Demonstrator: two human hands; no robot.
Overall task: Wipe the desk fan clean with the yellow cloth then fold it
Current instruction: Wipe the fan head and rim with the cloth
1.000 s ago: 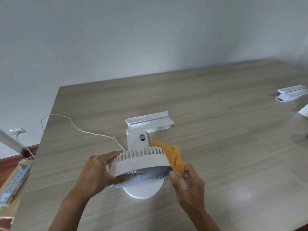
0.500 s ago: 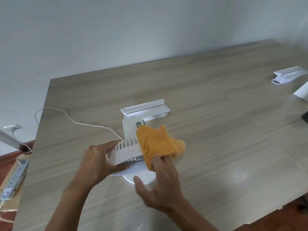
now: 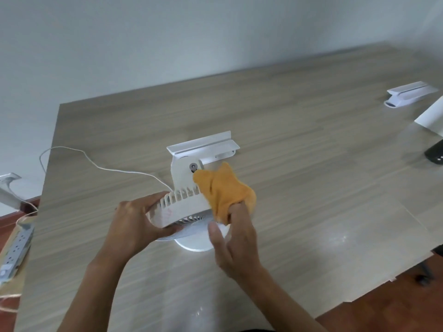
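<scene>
A small white desk fan (image 3: 182, 207) stands near the front middle of the wooden desk (image 3: 299, 152), its head tilted face down over its round base. My left hand (image 3: 135, 224) grips the left side of the fan's ribbed housing. My right hand (image 3: 233, 243) holds the yellow cloth (image 3: 225, 190) bunched over its fingers and presses it against the right rear of the housing, just below the hinge screw. The thumb sticks out free toward the fan's grille.
A white cable (image 3: 96, 164) runs from the fan off the desk's left edge toward a power strip (image 3: 14, 250) on the floor. A white clamp bracket (image 3: 203, 147) lies behind the fan. Another white bracket (image 3: 410, 94), a paper sheet and a dark object lie far right.
The right hand carried the cloth from the fan's right rim up onto the back of the housing, near the hinge. The left hand keeps its grip on the fan.
</scene>
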